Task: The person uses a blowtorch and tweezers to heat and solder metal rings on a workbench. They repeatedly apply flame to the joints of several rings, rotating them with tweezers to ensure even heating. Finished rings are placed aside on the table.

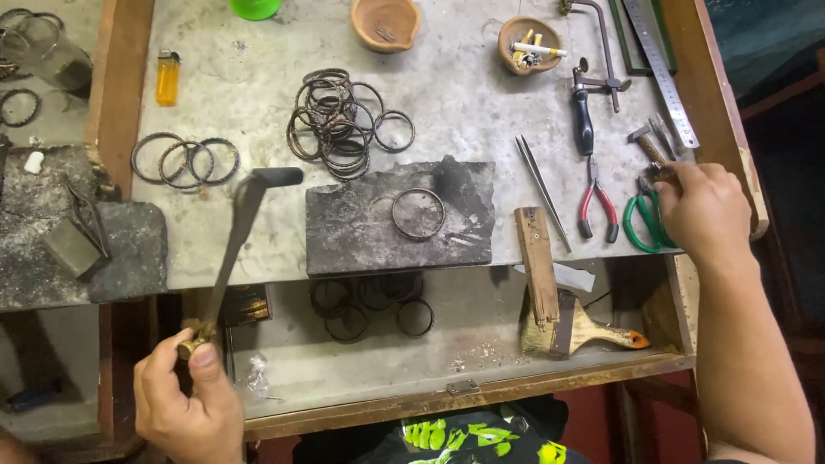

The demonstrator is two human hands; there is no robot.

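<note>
Plainly, the left hand (185, 399) gripped a long torch (239, 249), its axis slanting up-right toward the bangle (418, 213) on the charred block (361, 225). Well apart, the right hand (705, 210) closed on green-handled pliers (646, 222).

A single head-worn camera looks steeply down on the tabletop (481, 103) from close above. The person's hands enter at 7 and 4 o'clock, the far edge lying toward 12.
</note>
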